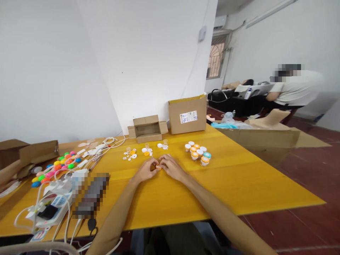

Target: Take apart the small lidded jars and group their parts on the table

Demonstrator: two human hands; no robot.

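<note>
My left hand [145, 171] and my right hand [173, 168] meet over the table, fingers bent inward. Between their fingertips they pinch a small orange and white piece [158, 166]; its exact kind is too small to make out. Just beyond lie small loose white and orange parts [147, 153], among round lids [159, 145] and small clear cups [128, 149]. To the right of my hands stands a group of small clear cups with orange, white and blue lids [194, 154], several of them close together.
An open cardboard box [148, 138] and a taller closed carton [175, 117] stand at the back. Leftward are colourful balls [57, 167], a power strip [57, 209], cables and a blurred dark device [91, 196]. Another person's arm [10, 172] reaches in; a seated person [300, 88] is farther right.
</note>
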